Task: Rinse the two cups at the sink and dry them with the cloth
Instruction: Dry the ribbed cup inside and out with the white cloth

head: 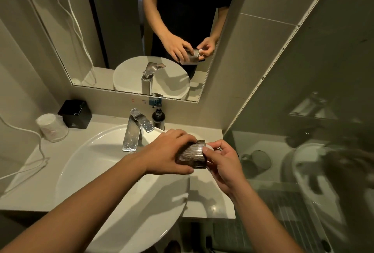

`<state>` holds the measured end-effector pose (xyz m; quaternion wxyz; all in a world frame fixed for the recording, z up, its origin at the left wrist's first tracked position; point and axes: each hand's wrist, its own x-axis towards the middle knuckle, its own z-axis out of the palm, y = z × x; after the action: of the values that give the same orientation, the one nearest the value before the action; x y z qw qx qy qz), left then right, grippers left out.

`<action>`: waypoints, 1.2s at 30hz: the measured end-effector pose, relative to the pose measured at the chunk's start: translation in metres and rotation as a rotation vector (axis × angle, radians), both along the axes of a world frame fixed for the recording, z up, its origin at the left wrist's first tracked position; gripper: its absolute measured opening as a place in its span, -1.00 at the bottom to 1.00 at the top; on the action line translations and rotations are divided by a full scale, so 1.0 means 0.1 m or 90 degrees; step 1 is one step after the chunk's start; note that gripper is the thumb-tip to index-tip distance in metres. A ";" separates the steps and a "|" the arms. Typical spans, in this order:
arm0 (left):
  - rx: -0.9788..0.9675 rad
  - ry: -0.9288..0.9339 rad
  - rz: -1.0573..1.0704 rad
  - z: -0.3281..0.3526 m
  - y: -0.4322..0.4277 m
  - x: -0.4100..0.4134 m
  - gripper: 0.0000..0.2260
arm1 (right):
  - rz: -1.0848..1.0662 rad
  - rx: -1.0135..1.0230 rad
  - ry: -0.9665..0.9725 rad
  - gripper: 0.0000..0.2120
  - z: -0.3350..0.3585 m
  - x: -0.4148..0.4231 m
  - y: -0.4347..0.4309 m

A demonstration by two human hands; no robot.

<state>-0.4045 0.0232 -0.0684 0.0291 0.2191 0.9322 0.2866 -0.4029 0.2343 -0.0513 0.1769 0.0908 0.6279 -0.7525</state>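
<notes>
A dark ribbed glass cup (pixel 192 154) lies on its side in the air over the right rim of the white sink basin (pixel 81 161). My left hand (pixel 168 151) wraps around it from the left, fingers over the top and thumb beneath. My right hand (pixel 224 163) is at the cup's mouth, thumb on the ribbed wall, fingers pinching a small piece of white cloth (pixel 209 148) against the rim. A mug shape (pixel 258 160) shows dimly in the glass panel on the right; I cannot tell whether it is a reflection.
The chrome faucet (pixel 133 131) stands behind the basin, no water running, with a dark soap bottle (pixel 158 119) beside it. A black box (pixel 75 114), a wrapped cup (pixel 53 127) and a white cable (pixel 40 147) occupy the left counter. A mirror (pixel 113 30) hangs above.
</notes>
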 end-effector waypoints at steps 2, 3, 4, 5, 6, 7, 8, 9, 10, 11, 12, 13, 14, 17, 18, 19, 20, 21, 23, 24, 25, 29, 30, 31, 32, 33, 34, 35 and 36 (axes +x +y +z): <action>-0.027 0.027 -0.003 -0.01 0.03 0.00 -0.32 | -0.016 0.000 -0.018 -0.92 -0.03 0.01 -0.02; -0.026 0.027 -0.001 -0.01 0.04 -0.01 -0.33 | -0.016 -0.005 -0.023 -0.93 -0.05 0.01 -0.02; -0.021 0.020 0.001 -0.01 0.04 -0.02 -0.35 | -0.011 -0.007 -0.023 -0.94 -0.05 0.02 -0.03; -0.014 0.008 0.001 0.00 0.03 -0.03 -0.36 | -0.003 -0.006 -0.019 -0.93 -0.05 0.03 -0.02; -0.005 -0.006 -0.001 0.02 0.02 -0.03 -0.37 | 0.009 -0.002 -0.014 -0.92 -0.04 0.03 -0.01; 0.004 -0.024 0.000 0.04 0.01 -0.04 -0.37 | 0.024 -0.001 -0.008 -0.90 -0.03 0.04 0.00; 0.012 -0.042 0.001 0.05 -0.01 -0.05 -0.37 | 0.040 -0.003 -0.002 -0.88 -0.02 0.04 0.01; 0.016 -0.062 -0.002 0.06 -0.03 -0.05 -0.38 | 0.056 -0.007 0.003 -0.87 -0.01 0.05 0.02; 0.015 -0.080 -0.006 0.06 -0.05 -0.06 -0.38 | 0.071 -0.012 0.007 -0.86 0.00 0.05 0.03; 0.013 -0.092 -0.010 0.07 -0.07 -0.06 -0.38 | 0.085 -0.015 0.010 -0.84 0.00 0.05 0.05; 0.014 -0.105 -0.012 0.07 -0.09 -0.07 -0.38 | 0.097 -0.016 0.014 -0.83 0.01 0.05 0.06; 0.022 -0.129 -0.009 0.06 -0.10 -0.07 -0.38 | 0.106 -0.018 0.014 -0.82 0.01 0.04 0.08; 0.038 -0.164 -0.004 0.06 -0.11 -0.07 -0.39 | 0.113 -0.023 0.012 -0.82 0.01 0.04 0.10; 0.083 -0.226 -0.003 0.05 -0.10 -0.07 -0.53 | 0.113 -0.058 -0.004 -0.80 0.02 0.04 0.12; 0.076 -0.202 -0.010 0.04 -0.09 -0.07 -0.57 | 0.099 -0.069 -0.012 -0.80 0.01 0.03 0.12; 0.059 -0.169 -0.017 0.03 -0.07 -0.07 -0.57 | 0.079 -0.074 -0.019 -0.81 0.01 0.03 0.11; 0.037 -0.132 -0.024 0.03 -0.05 -0.06 -0.54 | 0.057 -0.073 -0.024 -0.82 0.00 0.02 0.09; 0.012 -0.096 -0.029 0.03 -0.02 -0.06 -0.48 | 0.038 -0.070 -0.028 -0.82 -0.01 0.02 0.07; -0.039 -0.031 -0.032 0.03 0.04 -0.06 -0.35 | 0.012 -0.073 -0.037 -0.82 -0.02 0.01 0.03; -0.053 -0.006 -0.027 0.03 0.06 -0.07 -0.32 | 0.008 -0.076 -0.039 -0.83 -0.02 0.02 0.01; -0.053 0.002 -0.020 0.03 0.07 -0.07 -0.32 | 0.009 -0.074 -0.038 -0.83 -0.02 0.02 0.00; 0.000 -0.069 0.015 0.07 0.05 -0.08 -0.32 | 0.058 -0.055 -0.015 -0.90 0.03 0.02 0.03; 0.008 -0.088 0.016 0.08 0.05 -0.08 -0.33 | 0.076 -0.050 -0.008 -0.91 0.03 0.01 0.05; 0.014 -0.099 0.015 0.09 0.04 -0.09 -0.35 | 0.092 -0.044 -0.001 -0.91 0.04 0.01 0.07; 0.018 -0.110 0.014 0.09 0.04 -0.09 -0.38 | 0.108 -0.040 0.005 -0.90 0.04 0.01 0.08; 0.023 -0.126 0.015 0.10 0.02 -0.09 -0.39 | 0.122 -0.037 0.010 -0.89 0.05 0.01 0.09; 0.031 -0.147 0.014 0.10 0.01 -0.10 -0.39 | 0.135 -0.035 0.014 -0.88 0.04 0.00 0.10; 0.045 -0.170 0.014 0.11 0.00 -0.11 -0.40 | 0.145 -0.035 0.017 -0.87 0.04 0.00 0.12; 0.061 -0.191 0.014 0.12 -0.01 -0.11 -0.40 | 0.154 -0.039 0.019 -0.87 0.04 0.00 0.13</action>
<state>-0.4159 0.0218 -0.0563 0.1545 0.1648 0.9049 0.3608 -0.4034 0.2473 -0.0477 0.2600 -0.0023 0.6134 -0.7458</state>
